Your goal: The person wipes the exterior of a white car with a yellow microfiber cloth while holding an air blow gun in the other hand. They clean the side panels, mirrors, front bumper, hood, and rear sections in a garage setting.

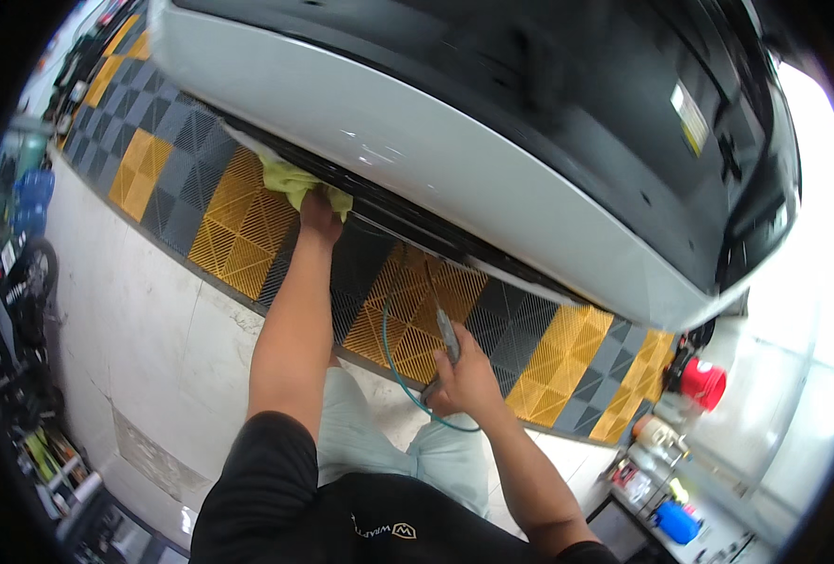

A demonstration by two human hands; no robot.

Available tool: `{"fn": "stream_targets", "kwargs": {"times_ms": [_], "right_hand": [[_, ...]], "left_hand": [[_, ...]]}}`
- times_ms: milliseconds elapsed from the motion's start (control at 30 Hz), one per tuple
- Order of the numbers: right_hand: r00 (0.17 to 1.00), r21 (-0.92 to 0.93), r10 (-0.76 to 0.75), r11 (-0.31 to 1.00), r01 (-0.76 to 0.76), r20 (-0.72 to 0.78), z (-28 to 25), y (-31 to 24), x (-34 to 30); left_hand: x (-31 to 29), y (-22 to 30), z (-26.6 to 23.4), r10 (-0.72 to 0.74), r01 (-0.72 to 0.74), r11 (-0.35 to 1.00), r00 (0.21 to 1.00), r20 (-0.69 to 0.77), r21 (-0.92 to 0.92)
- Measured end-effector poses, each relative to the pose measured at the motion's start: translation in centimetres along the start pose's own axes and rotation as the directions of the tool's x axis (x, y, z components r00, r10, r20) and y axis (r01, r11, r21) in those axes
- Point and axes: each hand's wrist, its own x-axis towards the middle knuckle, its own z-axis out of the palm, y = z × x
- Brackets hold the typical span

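A white car [370, 132] stretches across the far side. Against the dark trim along its lower edge, my left hand [319, 216] is closed on a yellow-green cloth [287, 179]. My right hand [473, 374], lower and further right, grips a grey air blow gun [448, 331]. The gun's thin nozzle points up toward the underside of the bumper. A teal hose [389, 350] loops from near the bumper down past my right wrist. The fingertips of my left hand are hidden by the cloth.
Yellow and grey grid floor tiles [238, 207] lie under the car, bordered by pale floor [154, 291]. At right stand a red bucket [703, 383] and a blue container [677, 522] among bottles. A motorbike wheel [36, 273] and a blue water jug [33, 202] are at left.
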Motion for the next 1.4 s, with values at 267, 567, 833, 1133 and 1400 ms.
{"fn": "stream_targets", "kwargs": {"times_ms": [267, 567, 833, 1133, 1400], "right_hand": [[0.990, 0.113, 0.102, 0.989, -0.091, -0.098, -7.3, 13.6, -6.1], [0.947, 0.363, 0.275, 0.910, -0.200, -0.168, -15.3, 22.6, -12.7], [0.908, 0.697, 0.416, 0.663, -0.273, -0.040, -14.6, 26.5, -11.1], [0.934, 0.749, 0.313, 0.573, -0.332, 0.175, -8.1, 16.4, -1.0], [0.931, 0.696, 0.327, 0.631, -0.342, 0.161, -1.9, 6.4, 6.0]], "left_hand": [[-10.0, -13.3, 6.7, -0.223, 0.227, 0.970, 0.973, 0.054, -0.087], [-19.4, -32.6, 12.6, -0.379, 0.434, 0.881, 0.885, 0.270, -0.189], [-25.3, -35.4, 15.1, -0.381, 0.355, 0.867, 0.925, 0.004, 0.349], [-13.5, -11.8, -4.3, -0.433, 0.434, 0.900, 0.901, -0.043, 0.034], [-2.9, 8.8, -10.2, -0.194, 0.212, 0.950, 0.976, -0.100, 0.228]]}}
